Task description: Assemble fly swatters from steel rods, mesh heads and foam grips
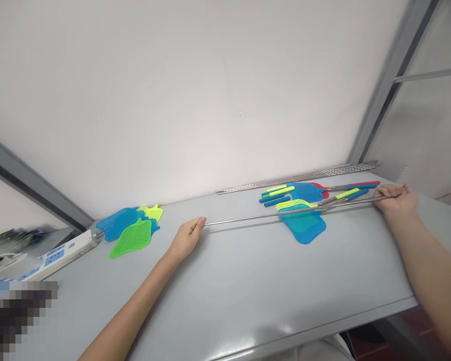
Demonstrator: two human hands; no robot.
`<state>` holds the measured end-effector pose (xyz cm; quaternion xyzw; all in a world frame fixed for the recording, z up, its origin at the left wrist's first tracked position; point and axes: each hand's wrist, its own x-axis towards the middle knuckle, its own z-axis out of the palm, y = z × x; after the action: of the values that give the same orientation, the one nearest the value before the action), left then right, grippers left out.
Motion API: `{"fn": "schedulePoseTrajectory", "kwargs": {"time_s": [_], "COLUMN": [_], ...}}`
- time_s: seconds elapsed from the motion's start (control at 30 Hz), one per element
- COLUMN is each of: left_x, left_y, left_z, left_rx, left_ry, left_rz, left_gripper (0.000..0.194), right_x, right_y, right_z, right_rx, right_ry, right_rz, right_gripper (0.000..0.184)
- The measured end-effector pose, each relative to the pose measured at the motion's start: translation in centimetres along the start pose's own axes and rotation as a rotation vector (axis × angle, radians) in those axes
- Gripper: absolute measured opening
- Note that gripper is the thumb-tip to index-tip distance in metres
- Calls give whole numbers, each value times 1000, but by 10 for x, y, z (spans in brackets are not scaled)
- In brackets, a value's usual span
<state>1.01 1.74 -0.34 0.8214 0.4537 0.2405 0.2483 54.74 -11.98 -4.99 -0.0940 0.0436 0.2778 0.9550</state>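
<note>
Plain whitish wall (180, 100) is framed by grey metal posts (388, 80). Some glare's caught on the grey tabletop (248, 286), and reddish floor (423, 323) is kinda glimpsed below.

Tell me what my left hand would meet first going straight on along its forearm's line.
Your left hand would probably meet the metal rods along the wall, at their left ends; depth is unclear, so it may just miss them.

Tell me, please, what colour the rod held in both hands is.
The rod is shiny silver; it shows best in the head view.
</note>
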Motion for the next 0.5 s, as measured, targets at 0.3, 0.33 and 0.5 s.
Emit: {"fn": "schedulePoseTrajectory", "kwargs": {"time_s": [0.3, 0.33, 0.5], "left_x": [-16, -18, -23], "left_y": [28, 29, 36], "left_z": [25, 27, 38], "left_rx": [-25, -33, -70], "left_ry": [-96, -103, -113], "left_rz": [46, 47, 39], "left_gripper": [40, 40, 41], "right_x": [-4, -4, -4], "right_y": [1, 1, 2], "right_z": [1, 1, 2], "right_rx": [-26, -29, -54], "right_ry": [-7, -7, -4], "right_rz": [17, 17, 39], "right_gripper": [33, 33, 32]}}
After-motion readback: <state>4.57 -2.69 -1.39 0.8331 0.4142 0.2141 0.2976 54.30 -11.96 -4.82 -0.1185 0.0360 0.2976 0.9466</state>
